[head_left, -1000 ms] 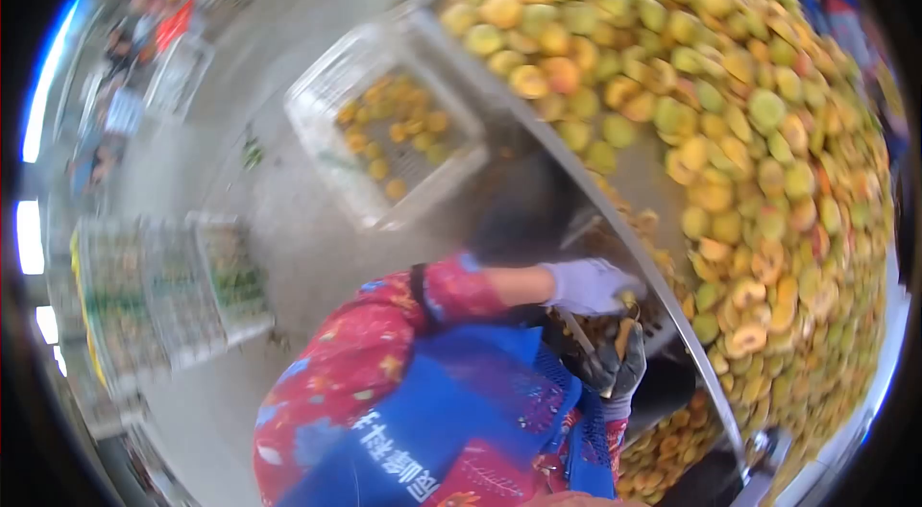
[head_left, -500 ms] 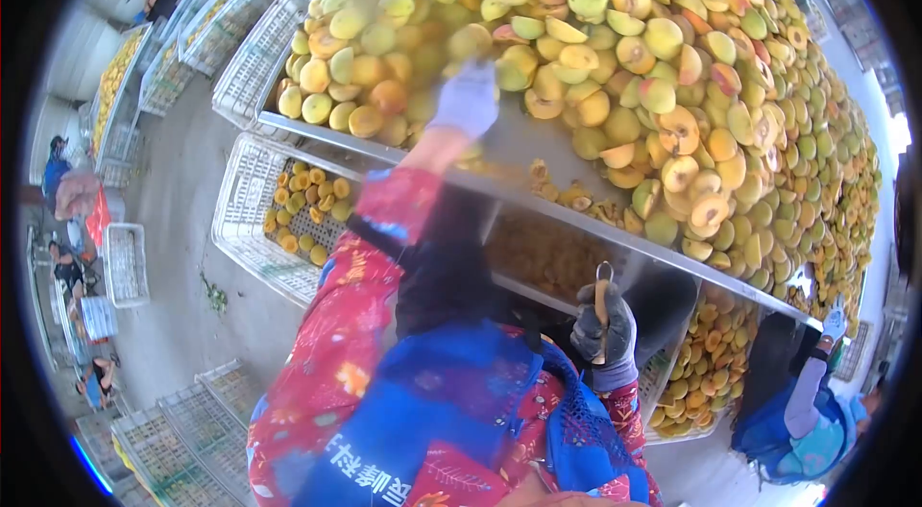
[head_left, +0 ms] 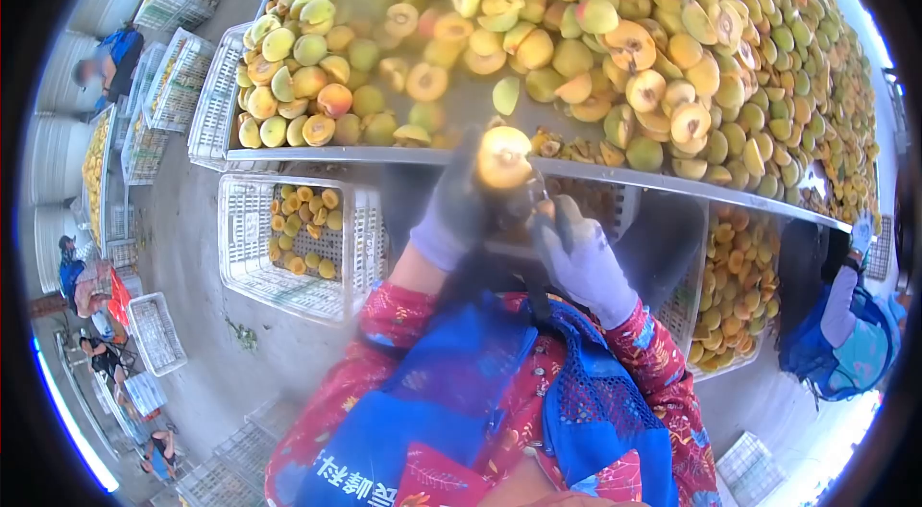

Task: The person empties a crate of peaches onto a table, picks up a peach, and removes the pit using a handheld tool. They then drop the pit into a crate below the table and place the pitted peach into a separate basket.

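My left hand [head_left: 455, 209], gloved and somewhat blurred, is closed on a yellow peach half [head_left: 503, 159] with its cut face showing. It holds the fruit over the near edge of the metal table [head_left: 336, 154]. My right hand [head_left: 584, 259], also gloved, grips a pitting tool [head_left: 545, 204] with a wooden handle and a metal loop at its tip. The tool's tip is close beside the peach half; blur hides whether they touch. Behind both hands lies a large heap of halved peaches [head_left: 663, 56].
Left below the table stands a white crate [head_left: 288, 291] with some peach halves. Another crate of halves [head_left: 735, 286] is at the right. A co-worker [head_left: 845, 334] works at the table's right end. More crates [head_left: 158, 332] and people are along the left.
My left hand has come back from the heap toward me with a peach half. My right hand has risen with the pitting tool to meet it. The view has shifted slightly.
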`<state>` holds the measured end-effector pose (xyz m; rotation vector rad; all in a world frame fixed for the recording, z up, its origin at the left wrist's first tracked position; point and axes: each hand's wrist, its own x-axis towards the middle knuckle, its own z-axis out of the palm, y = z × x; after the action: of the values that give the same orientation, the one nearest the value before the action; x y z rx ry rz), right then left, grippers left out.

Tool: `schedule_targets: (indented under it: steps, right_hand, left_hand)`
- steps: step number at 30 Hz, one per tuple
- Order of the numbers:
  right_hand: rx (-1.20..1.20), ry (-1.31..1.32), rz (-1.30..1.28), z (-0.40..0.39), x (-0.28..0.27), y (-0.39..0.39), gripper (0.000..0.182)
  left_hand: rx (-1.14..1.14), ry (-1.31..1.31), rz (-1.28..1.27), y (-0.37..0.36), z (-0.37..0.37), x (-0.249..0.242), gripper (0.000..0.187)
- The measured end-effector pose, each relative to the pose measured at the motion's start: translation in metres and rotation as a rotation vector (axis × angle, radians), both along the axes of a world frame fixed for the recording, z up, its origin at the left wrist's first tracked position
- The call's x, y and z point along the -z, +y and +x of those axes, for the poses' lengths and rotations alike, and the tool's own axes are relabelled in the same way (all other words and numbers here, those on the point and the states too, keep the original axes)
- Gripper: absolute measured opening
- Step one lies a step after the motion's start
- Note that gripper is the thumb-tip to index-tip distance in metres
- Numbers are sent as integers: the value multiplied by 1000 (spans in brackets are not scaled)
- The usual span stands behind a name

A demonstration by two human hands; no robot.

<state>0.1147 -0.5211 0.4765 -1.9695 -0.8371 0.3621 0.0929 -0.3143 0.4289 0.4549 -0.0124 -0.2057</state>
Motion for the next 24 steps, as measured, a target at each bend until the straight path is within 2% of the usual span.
schedule_targets:
  steps: [2, 4, 5, 6, 7, 9, 10, 11, 13, 16, 19, 20, 22, 24]
  right_hand:
    - [29, -27, 4, -2, 5, 0, 22]
    - [60, -28, -2, -2, 7, -1, 21]
    - [76, -14, -14, -2, 6, -4, 21]
    - [92, -2, -27, -1, 4, -5, 20]
    - [184, 138, 48, -1, 2, -3, 19]
    - [366, 417, 196, -2, 0, 2, 16]
    - [363, 423, 204, 0, 13, 1, 17]
    - [360, 430, 211, 4, 14, 4, 17]
    - [516, 782, 350, 3, -1, 13, 16]
    - [486, 675, 229, 6, 24, 7, 17]
    - [515, 345, 156, -2, 36, 4, 24]
    - [496, 288, 125, -5, 35, 1, 25]
    - [464, 175, 64, -10, 26, -5, 26]
    - [435, 211, 1, -9, 21, -19, 28]
  left_hand:
    - [-163, 192, 436, -17, -3, -16, 42]
    - [-280, 141, 911, -24, -10, -23, 48]
    - [-313, -12, 1158, -24, -14, -23, 47]
    - [-333, -88, 1233, -24, -16, -17, 46]
    - [-358, -163, 1306, -25, -18, -10, 44]
    - [-324, -54, 1042, -30, -21, 14, 41]
    - [-292, 45, 870, -34, -22, 15, 40]
    - [-196, 217, 618, -39, -21, -5, 40]
    - [-116, 316, 527, -46, -20, -15, 40]
    - [-207, 89, 943, -52, -15, 3, 41]
    - [-319, 93, 1019, -68, -21, 9, 39]
    - [-230, 241, 1063, -68, -19, 2, 40]
    - [-295, 48, 1194, -59, -17, 34, 40]
    - [-275, 5, 1201, -46, -17, 36, 37]
